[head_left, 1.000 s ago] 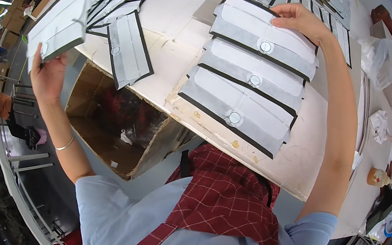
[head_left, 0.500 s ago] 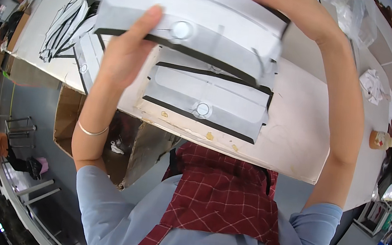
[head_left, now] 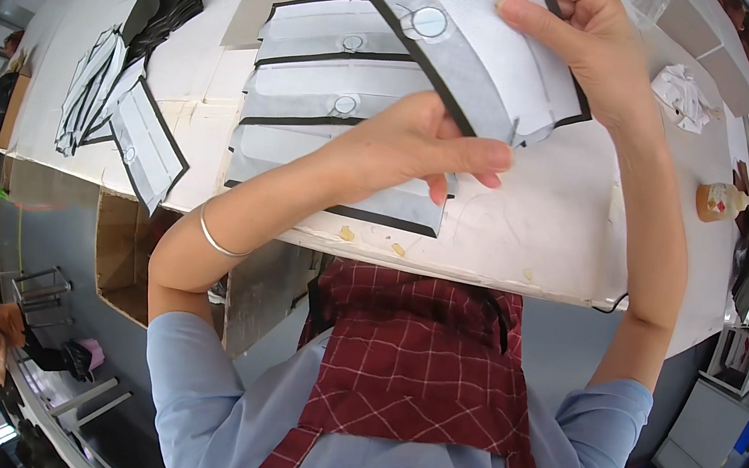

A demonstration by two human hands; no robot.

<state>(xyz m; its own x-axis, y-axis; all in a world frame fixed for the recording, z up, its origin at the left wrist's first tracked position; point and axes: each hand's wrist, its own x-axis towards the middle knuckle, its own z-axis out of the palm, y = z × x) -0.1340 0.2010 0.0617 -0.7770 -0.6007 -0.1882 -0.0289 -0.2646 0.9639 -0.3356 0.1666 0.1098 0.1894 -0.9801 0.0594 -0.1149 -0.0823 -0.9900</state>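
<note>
A white and grey panel with black edging and a round pale disc [head_left: 477, 47] is held tilted above the table. My right hand [head_left: 592, 49] grips its upper right edge, thumb on the front and fingers behind. My left hand [head_left: 424, 150] is by its lower edge, thumb stretched out and fingers apart, holding nothing; whether it touches the panel I cannot tell. Beneath, similar panels [head_left: 295, 84] lie overlapped in a row on the white table [head_left: 549, 220]. My left hand and forearm partly cover the nearest one.
On the left lie a fanned bundle of white panels [head_left: 93, 89], a pile of black pieces [head_left: 167, 4] and a panel by the edge [head_left: 150, 140]. An amber bottle [head_left: 716, 201] and a crumpled white cloth [head_left: 684, 97] are on the right. A cardboard box [head_left: 122, 256] stands below the table.
The panel has swung rightward and tilted. My left hand has let go of it and moved down and right; my right hand now shows its thumb on the panel's front. More of the row shows.
</note>
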